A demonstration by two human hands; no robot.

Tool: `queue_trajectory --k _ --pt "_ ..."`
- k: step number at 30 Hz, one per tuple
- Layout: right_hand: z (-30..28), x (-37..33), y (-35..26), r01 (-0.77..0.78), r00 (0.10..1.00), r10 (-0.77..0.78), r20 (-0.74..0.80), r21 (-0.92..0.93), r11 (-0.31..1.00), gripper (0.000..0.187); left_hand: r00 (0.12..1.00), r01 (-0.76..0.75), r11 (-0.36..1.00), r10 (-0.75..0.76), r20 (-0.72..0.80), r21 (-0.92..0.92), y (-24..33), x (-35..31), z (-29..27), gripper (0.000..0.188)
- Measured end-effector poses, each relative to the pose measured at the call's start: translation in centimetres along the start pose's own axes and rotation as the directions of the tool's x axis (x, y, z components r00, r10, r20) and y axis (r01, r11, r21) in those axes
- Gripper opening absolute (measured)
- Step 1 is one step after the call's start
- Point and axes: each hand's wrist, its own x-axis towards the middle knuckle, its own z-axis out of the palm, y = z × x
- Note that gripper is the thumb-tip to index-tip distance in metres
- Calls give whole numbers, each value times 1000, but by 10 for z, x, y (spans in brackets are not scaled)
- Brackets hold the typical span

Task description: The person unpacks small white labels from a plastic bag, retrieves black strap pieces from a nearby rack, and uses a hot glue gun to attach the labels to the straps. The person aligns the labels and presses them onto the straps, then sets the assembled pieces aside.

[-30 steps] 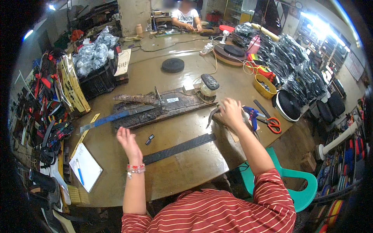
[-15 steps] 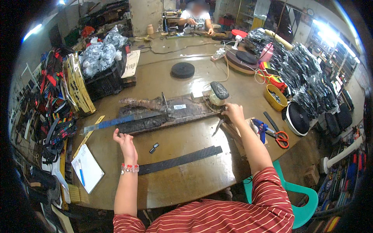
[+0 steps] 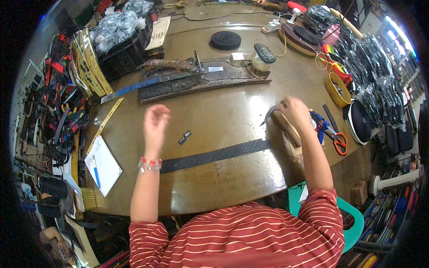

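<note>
Fingers of the right hand (image 3: 295,111) are bending at the end of a dark curved tool (image 3: 268,115); cannot tell if gripping. Left hand (image 3: 156,120) is hovering, fingers loosely curled, holding nothing. Black strap (image 3: 214,155) is lying between the forearms on the brown table (image 3: 210,192).

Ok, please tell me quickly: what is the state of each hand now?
Left hand: loosely open, nothing visible in it.
Right hand: by the curved dark tool; whether it grips cannot be told.
</note>
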Motion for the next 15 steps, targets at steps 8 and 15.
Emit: queue_trajectory --k 8,15 --pt "21 -24 -11 109 946 -117 -303 -45 993 22 734 -386 753 -99 672 533 45 -68 88 44" --pt "27 -90 -55 405 864 -491 111 426 809 31 801 -387 688 -79 593 614 30 -89 65 41"
